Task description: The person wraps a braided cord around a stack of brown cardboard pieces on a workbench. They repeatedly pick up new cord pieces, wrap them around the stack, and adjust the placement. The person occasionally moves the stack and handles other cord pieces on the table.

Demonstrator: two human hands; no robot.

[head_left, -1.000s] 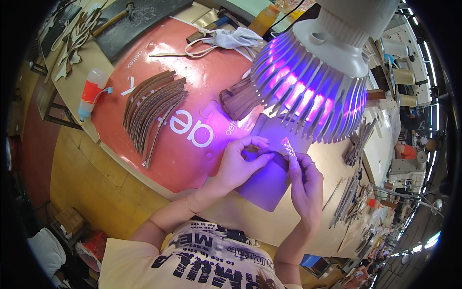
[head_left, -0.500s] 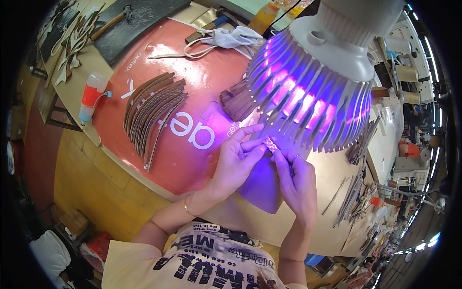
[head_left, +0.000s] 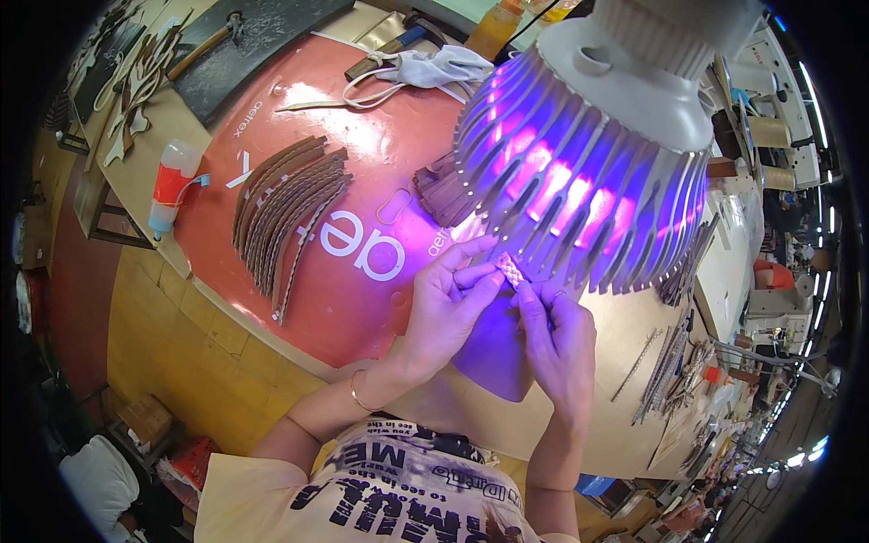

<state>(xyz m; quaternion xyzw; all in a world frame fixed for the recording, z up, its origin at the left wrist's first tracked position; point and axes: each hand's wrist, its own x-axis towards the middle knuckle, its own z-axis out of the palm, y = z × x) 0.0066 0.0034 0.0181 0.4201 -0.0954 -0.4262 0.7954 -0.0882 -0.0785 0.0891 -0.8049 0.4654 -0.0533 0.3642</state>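
Observation:
A short braided strip (head_left: 510, 269), lit pinkish white, is stretched between my two hands beneath the lamp. My left hand (head_left: 450, 303) is closed on its upper end, thumb against the fingers, with the index finger reaching up toward the lamp's rim. My right hand (head_left: 556, 330) pinches the lower end between thumb and fingertips. Much of the strip is hidden by my fingers. Just above hangs a large finned lamp (head_left: 579, 181) glowing violet. Left of my hands, a fan of brown braided straps (head_left: 288, 213) lies on a red sheet (head_left: 362, 312).
A bundle of brown strips (head_left: 444, 192) sits by the lamp's left rim. A red-and-clear bottle (head_left: 172, 185) stands at the table's left edge. Farther back lie a white face mask (head_left: 444, 68) and a hammer (head_left: 213, 43). More thin strips (head_left: 665, 371) lie to the right.
My hands keep their hold on the braided strip, with only a slight shift of the fingers; a little more of it shows. The lamp looks slightly lower in view.

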